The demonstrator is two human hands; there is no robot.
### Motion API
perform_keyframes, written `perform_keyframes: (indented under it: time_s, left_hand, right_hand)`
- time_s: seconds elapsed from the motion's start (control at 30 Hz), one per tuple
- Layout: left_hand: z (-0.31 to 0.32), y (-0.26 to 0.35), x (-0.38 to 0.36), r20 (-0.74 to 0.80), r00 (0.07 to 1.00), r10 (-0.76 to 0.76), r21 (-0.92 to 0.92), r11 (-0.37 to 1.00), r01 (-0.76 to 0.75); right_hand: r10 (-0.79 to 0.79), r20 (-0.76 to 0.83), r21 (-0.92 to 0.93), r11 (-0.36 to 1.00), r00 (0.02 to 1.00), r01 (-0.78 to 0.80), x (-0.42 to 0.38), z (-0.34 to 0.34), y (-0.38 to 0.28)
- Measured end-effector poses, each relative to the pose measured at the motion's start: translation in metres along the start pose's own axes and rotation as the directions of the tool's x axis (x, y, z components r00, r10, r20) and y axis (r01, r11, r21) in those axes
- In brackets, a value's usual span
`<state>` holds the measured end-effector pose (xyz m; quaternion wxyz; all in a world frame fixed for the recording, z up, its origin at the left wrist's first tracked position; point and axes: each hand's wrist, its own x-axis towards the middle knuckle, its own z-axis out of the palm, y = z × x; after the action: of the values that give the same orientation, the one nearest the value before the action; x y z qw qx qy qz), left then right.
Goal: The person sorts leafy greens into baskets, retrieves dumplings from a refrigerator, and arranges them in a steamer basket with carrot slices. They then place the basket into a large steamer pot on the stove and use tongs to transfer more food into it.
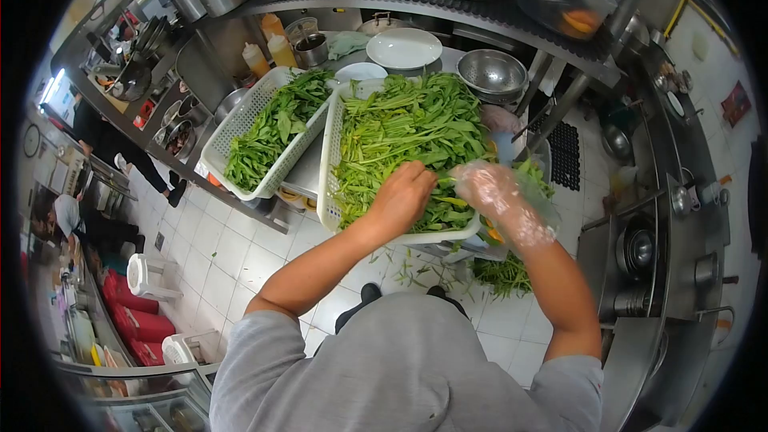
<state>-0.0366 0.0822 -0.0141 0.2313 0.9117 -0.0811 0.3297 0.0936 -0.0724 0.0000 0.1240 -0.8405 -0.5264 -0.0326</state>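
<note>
Nearest: left hand (402,198), apparently pinched on greens (408,128); gloved right hand (490,192), grip hidden, impossible to tell. Best handled gently, a few at a time, low over large basket (327,170). Greens heaped within; leaves (268,132) in small basket (298,151) alongside. Farther: colander (492,72), white plate (404,48), dark-filled pot (314,56).

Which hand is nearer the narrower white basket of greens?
Left. The left hand is over the near part of the wider basket, right of the narrower basket; the gloved right hand is farther right, near the wider basket's corner.
</note>
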Motion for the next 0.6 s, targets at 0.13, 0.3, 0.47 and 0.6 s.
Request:
perform_keyframes:
  time_s: [0.13,0.3,0.47,0.6]
  left_hand:
    - [-0.012,0.028,0.012,-0.081,0.997,-0.004,-0.053,0.999,0.000]
    - [0.012,0.060,0.024,-0.093,0.995,0.021,-0.206,0.978,-0.040]
    - [0.082,0.085,0.059,-0.057,0.997,0.054,-0.313,0.947,-0.069]
    - [0.082,0.085,0.072,-0.133,0.987,0.090,-0.286,0.950,-0.125]
  right_hand:
    - [-0.011,-0.247,0.251,0.965,0.969,0.075,-0.033,-0.043,-0.002]
    - [0.581,-0.114,0.798,0.537,0.806,-0.274,-0.078,-0.062,0.026]
    - [0.889,-0.301,0.935,0.347,0.346,-0.079,-0.138,-0.101,0.098]
    - [0.743,-0.544,0.654,0.666,0.390,-0.358,-0.202,-0.104,0.123]
